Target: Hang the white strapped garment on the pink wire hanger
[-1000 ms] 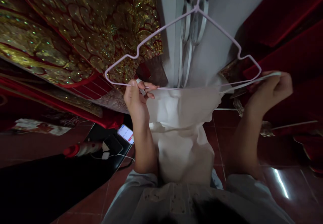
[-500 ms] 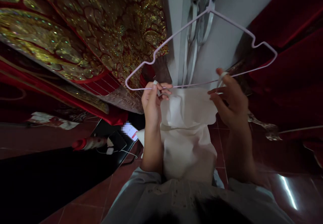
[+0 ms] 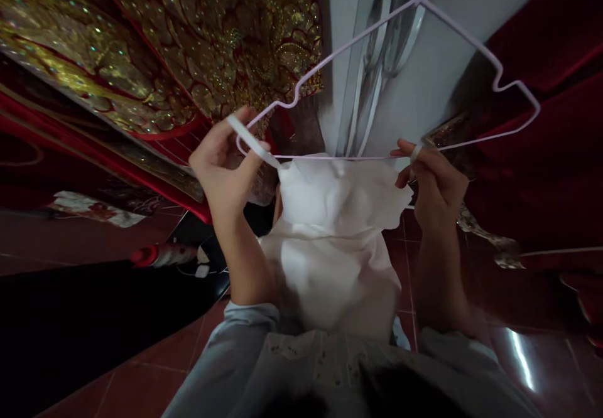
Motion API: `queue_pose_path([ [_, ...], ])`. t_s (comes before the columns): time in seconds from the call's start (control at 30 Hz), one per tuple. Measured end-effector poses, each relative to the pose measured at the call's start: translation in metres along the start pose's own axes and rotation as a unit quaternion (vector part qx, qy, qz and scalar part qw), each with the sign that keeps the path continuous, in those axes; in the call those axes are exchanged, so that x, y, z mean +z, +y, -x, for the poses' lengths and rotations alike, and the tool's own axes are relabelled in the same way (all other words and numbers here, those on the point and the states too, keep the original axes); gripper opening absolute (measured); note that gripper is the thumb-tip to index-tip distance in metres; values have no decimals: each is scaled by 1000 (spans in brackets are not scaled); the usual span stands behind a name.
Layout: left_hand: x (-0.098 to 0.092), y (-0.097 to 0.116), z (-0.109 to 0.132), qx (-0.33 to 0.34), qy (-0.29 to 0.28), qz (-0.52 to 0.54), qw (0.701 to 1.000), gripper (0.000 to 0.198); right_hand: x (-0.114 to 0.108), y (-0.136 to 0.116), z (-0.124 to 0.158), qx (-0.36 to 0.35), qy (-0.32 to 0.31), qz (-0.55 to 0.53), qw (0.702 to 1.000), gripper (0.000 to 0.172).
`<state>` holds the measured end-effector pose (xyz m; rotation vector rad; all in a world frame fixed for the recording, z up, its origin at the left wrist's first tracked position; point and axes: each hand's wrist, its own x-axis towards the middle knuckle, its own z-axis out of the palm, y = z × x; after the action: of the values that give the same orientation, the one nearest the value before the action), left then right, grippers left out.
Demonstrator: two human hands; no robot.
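Note:
A white garment (image 3: 339,230) hangs in front of me below a thin pale wire hanger (image 3: 471,44). My left hand (image 3: 221,164) is closed on the garment's left strap (image 3: 252,143), pulled up and out beside the hanger's left end. My right hand (image 3: 433,179) pinches the right strap against the hanger's bottom bar (image 3: 339,157). The hanger's hook runs out of view at the top.
Red and gold embroidered cloth (image 3: 155,48) hangs at the upper left; dark red velvet fabric (image 3: 546,91) fills the right. A grey pillar (image 3: 424,73) with ribbons stands behind. A dark table (image 3: 94,305) at the lower left carries a red-tipped tool (image 3: 162,255) and a charger. The floor is red tile (image 3: 541,317).
My left hand moved left and up, drawing the left strap out past the hanger's end. My right hand came in from the far right to the hanger's bar. The hanger shifted right.

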<state>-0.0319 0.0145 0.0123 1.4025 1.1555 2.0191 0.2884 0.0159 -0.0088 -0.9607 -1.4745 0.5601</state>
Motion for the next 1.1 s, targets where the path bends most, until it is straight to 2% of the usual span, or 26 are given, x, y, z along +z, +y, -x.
queue_pose_path([
  [0.03, 5, 7, -7, -14, -50, -8, 999, 37, 0, -1, 0, 2, -1, 5, 1000, 24],
  [0.1, 16, 20, -21, -33, -128, -45, 990, 29, -1, -3, 1, 2, -4, 21, 1000, 21],
  [0.17, 25, 27, -31, -49, -163, -77, 982, 24, -1, -6, 3, -4, -4, 38, 999, 20],
  [0.2, 27, 28, -34, -61, -160, -77, 982, 27, -2, -6, 4, -8, -5, 46, 999, 18],
  [0.27, 30, 23, -33, -89, -110, -33, 989, 27, -3, -6, 7, -11, -10, 59, 998, 19],
  [0.33, 33, 13, -22, -105, -12, 60, 993, 23, -2, -6, 9, -16, -21, 64, 998, 24],
  [0.4, 39, 1, -1, -108, 82, 167, 976, 14, 1, -5, 12, -29, -36, 72, 996, 31],
  [0.43, 44, -4, 11, -121, 99, 212, 965, 2, 3, -5, 14, -41, -43, 84, 995, 32],
  [0.5, 56, -11, 33, -144, 71, 241, 957, 30, 8, -4, 16, -67, -60, 119, 989, 29],
  [0.57, 65, -13, 47, -140, 54, 233, 961, 41, 8, -1, 18, -89, -63, 154, 982, 28],
  [0.6, 67, -12, 50, -131, 57, 227, 963, 42, 5, 3, 18, -100, -40, 164, 981, 30],
  [0.63, 68, -11, 50, -122, 62, 225, 965, 42, 0, 7, 17, -112, 8, 162, 980, 34],
  [0.73, 61, -8, 40, -106, 66, 228, 966, 38, -28, 24, 10, -157, 223, 115, 955, 41],
  [0.77, 58, -7, 36, -106, 57, 225, 967, 37, -39, 29, 6, -161, 266, 100, 945, 41],
  [0.8, 55, -7, 32, -107, 47, 220, 969, 38, -49, 31, 1, -158, 280, 91, 942, 40],
  [0.9, 49, -10, 28, -112, 31, 205, 972, 41, -66, 24, -16, -110, 209, 93, 967, 42],
  [1.0, 48, -13, 28, -110, 28, 202, 973, 40, -66, -2, -38, -69, 121, 113, 984, 43],
  [1.1, 48, -15, 27, -98, 23, 197, 975, 40, -61, -27, -56, -51, 23, 186, 981, 40],
])
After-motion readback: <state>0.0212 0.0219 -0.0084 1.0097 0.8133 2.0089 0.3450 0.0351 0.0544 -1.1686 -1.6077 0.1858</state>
